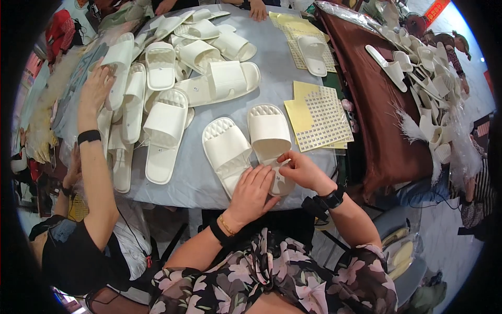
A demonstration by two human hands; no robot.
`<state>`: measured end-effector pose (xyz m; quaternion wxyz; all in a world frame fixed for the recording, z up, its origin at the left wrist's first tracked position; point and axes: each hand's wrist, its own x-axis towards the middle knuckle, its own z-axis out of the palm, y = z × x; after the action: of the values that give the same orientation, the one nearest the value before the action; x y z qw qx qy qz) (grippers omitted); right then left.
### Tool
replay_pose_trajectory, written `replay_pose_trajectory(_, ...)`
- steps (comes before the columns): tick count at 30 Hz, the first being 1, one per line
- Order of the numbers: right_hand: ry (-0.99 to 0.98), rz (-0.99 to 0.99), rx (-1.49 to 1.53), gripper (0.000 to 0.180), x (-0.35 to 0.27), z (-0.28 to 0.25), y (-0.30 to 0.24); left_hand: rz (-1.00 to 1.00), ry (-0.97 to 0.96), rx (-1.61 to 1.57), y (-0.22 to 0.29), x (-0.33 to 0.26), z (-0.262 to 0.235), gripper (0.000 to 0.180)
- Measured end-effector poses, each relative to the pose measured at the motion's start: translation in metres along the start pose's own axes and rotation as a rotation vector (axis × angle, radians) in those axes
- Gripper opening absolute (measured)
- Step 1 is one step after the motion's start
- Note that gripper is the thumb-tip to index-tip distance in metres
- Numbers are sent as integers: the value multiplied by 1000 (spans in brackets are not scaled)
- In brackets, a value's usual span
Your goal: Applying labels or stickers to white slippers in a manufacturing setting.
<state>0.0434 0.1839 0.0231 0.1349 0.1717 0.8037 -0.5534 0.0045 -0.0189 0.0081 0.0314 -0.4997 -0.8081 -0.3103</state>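
A pair of white slippers lies side by side at the table's near edge, soles down: the left slipper (229, 152) and the right slipper (269, 131). Across their heel ends rests my left hand (252, 192), fingers stretched out flat and thumb by the right slipper's heel. My right hand (305, 171) is over the right slipper's heel, fingers curled, thumb and forefinger drawn together. Whatever is between those fingertips is too small to make out. A small printed label shows on that slipper's insole. Beyond my right hand lie yellow-backed sticker sheets (323, 123).
A heap of white slippers (196, 55) covers the table's left and far parts. At left, a co-worker's hand (97, 83) touches one slipper. Another slipper (312, 55) lies on far sticker sheets. More slippers (429, 78) are piled beyond a brown cloth-covered surface (384, 136) at right.
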Motion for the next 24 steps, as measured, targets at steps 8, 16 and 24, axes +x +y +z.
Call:
replay_pose_trajectory(8, 32, -71, 3, 34, -4, 3, 2, -56, -114, -42, 5, 19, -8, 71)
replay_pose_trajectory(16, 16, -85, 19, 35, -10, -3, 3, -23, -97, -42, 2, 16, -7, 69)
replay_pose_trajectory(24, -80, 68, 152, 37, -6, 0, 6, 8, -32, -104, -2, 10, -3, 63)
